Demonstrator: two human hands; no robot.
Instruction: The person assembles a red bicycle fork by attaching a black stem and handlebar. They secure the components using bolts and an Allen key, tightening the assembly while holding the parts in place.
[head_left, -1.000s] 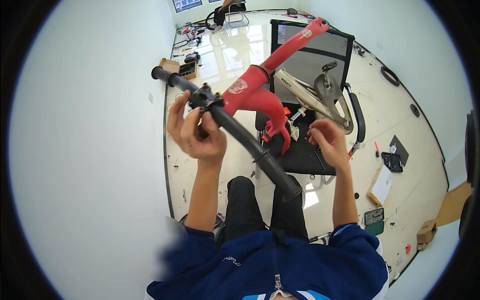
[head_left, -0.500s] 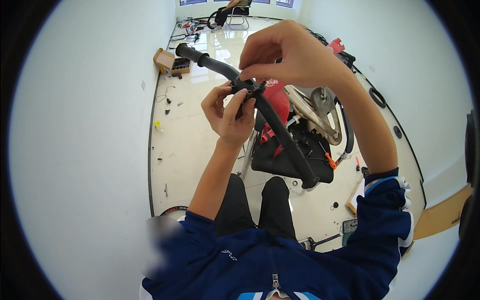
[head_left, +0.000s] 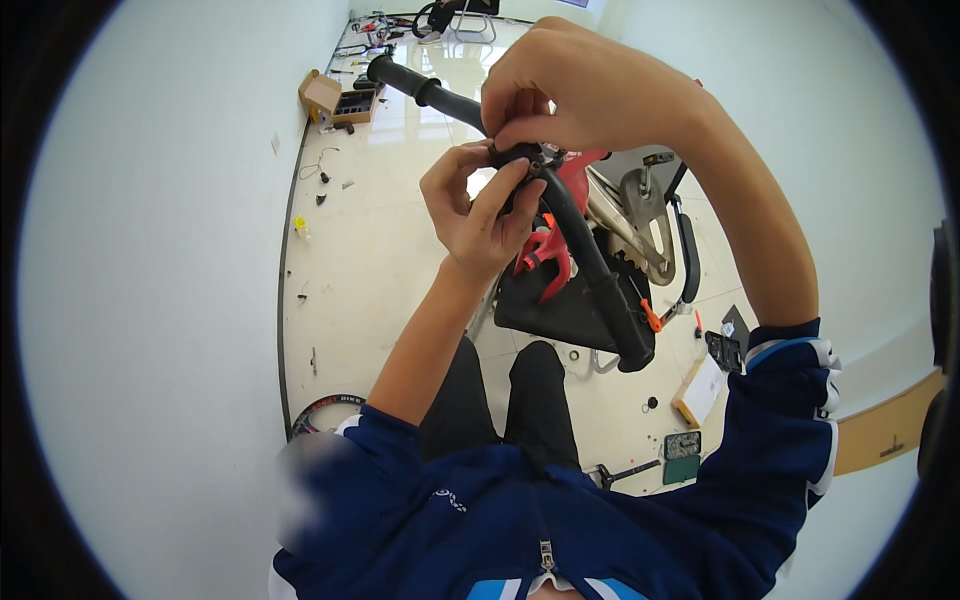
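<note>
A black bicycle handlebar [head_left: 590,245] with a grip at each end slants across the middle, from far left down to near right. My left hand [head_left: 478,220] grips the black clamp [head_left: 518,154] at its centre, fingertips pressed around the bolt holes. From above, my right hand [head_left: 585,95] pinches thumb and fingers together at the clamp's far side. Whatever is in that pinch is hidden. Beneath the bar sit a red bicycle part [head_left: 548,258] and a pale bicycle frame with a crank [head_left: 640,205].
The frame parts rest on a black chair seat [head_left: 540,310], beside an orange-handled screwdriver [head_left: 650,316]. An open cardboard box [head_left: 322,95] stands far left, with small parts scattered along the wall. Near right lie a tool case [head_left: 724,350] and a green tray [head_left: 682,470]. Someone sits at the back.
Both hands and the handlebar have shifted slightly right and up in the picture. My view has moved too. The left hand's grip and the right hand's pinch stay at the clamp.
</note>
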